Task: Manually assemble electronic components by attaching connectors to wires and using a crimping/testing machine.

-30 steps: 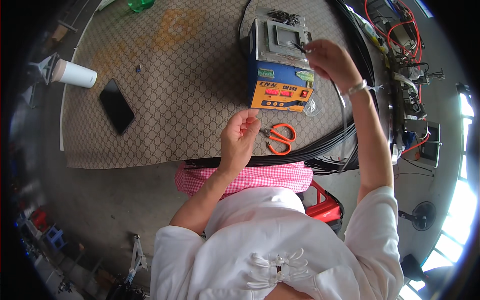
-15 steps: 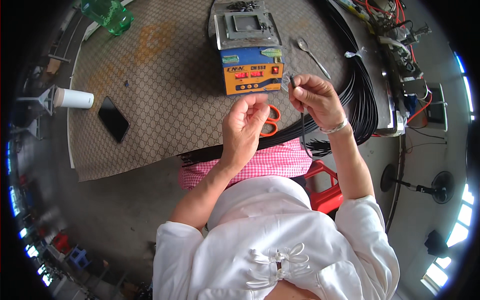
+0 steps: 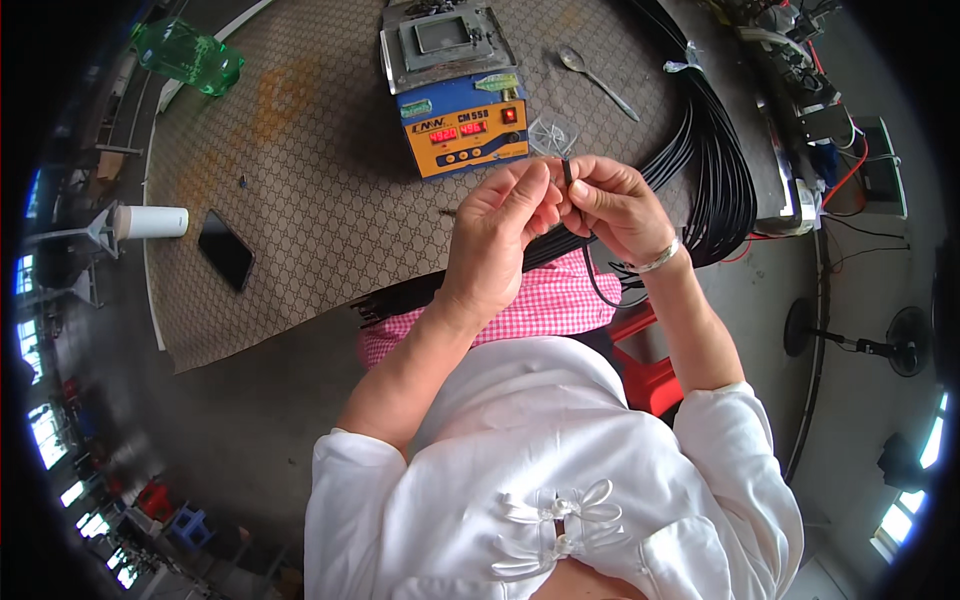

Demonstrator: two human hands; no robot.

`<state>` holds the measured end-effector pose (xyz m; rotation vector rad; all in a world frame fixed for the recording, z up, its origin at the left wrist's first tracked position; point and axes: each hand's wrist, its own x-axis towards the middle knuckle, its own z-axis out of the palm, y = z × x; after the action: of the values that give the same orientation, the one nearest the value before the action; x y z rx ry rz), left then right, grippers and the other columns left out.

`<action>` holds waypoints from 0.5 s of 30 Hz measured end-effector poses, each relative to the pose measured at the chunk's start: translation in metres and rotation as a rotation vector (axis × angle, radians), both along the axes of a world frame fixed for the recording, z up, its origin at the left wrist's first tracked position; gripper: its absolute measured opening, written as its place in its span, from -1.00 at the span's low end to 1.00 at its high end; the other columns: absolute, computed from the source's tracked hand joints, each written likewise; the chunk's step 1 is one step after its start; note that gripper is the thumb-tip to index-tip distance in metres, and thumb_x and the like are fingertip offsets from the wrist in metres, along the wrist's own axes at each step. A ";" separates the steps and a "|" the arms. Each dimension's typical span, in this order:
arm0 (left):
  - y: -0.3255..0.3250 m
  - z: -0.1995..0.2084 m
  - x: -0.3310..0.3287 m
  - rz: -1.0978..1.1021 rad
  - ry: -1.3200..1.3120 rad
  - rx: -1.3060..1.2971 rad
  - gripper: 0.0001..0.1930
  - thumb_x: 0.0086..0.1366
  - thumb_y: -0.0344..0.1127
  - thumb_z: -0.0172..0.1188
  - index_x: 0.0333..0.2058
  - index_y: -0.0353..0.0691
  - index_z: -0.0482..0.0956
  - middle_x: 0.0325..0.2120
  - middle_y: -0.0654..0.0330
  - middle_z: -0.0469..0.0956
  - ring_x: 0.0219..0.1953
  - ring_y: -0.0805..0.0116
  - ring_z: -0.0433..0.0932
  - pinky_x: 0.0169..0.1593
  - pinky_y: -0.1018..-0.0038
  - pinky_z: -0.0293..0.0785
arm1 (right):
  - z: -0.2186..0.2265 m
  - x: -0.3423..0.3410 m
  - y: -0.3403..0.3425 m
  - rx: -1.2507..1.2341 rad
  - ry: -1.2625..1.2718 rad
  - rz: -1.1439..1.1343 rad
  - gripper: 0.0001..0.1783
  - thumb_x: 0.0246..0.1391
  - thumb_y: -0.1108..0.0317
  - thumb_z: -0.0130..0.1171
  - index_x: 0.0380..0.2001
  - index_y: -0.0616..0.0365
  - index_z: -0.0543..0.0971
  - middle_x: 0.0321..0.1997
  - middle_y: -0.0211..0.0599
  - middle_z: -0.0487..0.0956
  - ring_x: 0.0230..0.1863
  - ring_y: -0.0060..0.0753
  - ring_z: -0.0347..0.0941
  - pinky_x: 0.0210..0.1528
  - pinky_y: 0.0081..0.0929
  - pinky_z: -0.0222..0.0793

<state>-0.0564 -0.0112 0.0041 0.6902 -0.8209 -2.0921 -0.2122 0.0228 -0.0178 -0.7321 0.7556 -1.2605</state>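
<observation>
A black cable (image 3: 598, 285) loops up from my lap into my right hand (image 3: 622, 212), which pinches it near its end between thumb and fingers. My left hand (image 3: 490, 240) is right beside it, thumb pressed to the curled fingers, close to the cable's end. Whatever those left fingertips grip is hidden. Just beyond my hands stands a blue and orange solder pot (image 3: 465, 140) with a lit red display and a metal tray (image 3: 400, 70) on top. A small metallic tip (image 3: 447, 211) pokes out left of my left hand.
A thick bundle of black cables (image 3: 722, 165) curves along the table's right side. A spoon (image 3: 600, 82) and a crumpled clear piece (image 3: 552, 132) lie beyond my right hand. At the left are a phone (image 3: 226, 250), a white cup (image 3: 150, 222) and a green bottle (image 3: 188, 57).
My hands have come together; the right one moved left with the cable, its end lowered toward my left fingers. The orange-handled scissors are now covered by my left hand. The view has shifted slightly.
</observation>
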 end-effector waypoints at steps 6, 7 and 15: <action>0.001 -0.005 -0.010 -0.064 0.063 0.096 -0.79 0.21 -0.19 0.06 -0.36 -0.23 0.48 -0.57 0.39 0.40 -0.55 0.69 0.29 -0.42 0.76 0.26 | -0.002 -0.007 0.009 0.002 0.004 -0.019 -0.81 0.06 0.36 0.04 -0.29 0.25 0.47 -0.43 -0.39 0.48 -0.51 -0.65 0.29 -0.49 -0.72 0.20; 0.001 -0.006 -0.011 -0.070 0.061 0.099 -0.79 0.21 -0.19 0.07 -0.37 -0.23 0.48 -0.57 0.39 0.40 -0.55 0.69 0.29 -0.42 0.76 0.26 | -0.004 -0.008 0.010 0.000 0.010 -0.022 -0.81 0.06 0.36 0.05 -0.29 0.25 0.48 -0.44 -0.39 0.48 -0.51 -0.65 0.30 -0.49 -0.72 0.20; 0.010 -0.013 -0.017 -0.153 -0.052 0.147 -0.80 0.24 -0.30 0.00 -0.23 -0.28 0.45 -0.53 0.33 0.40 -0.50 0.62 0.33 -0.41 0.70 0.27 | -0.004 -0.039 0.038 0.015 0.325 0.033 -0.86 0.05 0.40 0.06 -0.37 0.26 0.46 -0.51 -0.41 0.48 -0.54 -0.66 0.33 -0.50 -0.73 0.27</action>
<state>-0.0733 -0.0014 -0.0092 0.7842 -0.7756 -2.2987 -0.2508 0.0607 -0.0222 -0.9463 1.0105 -1.1174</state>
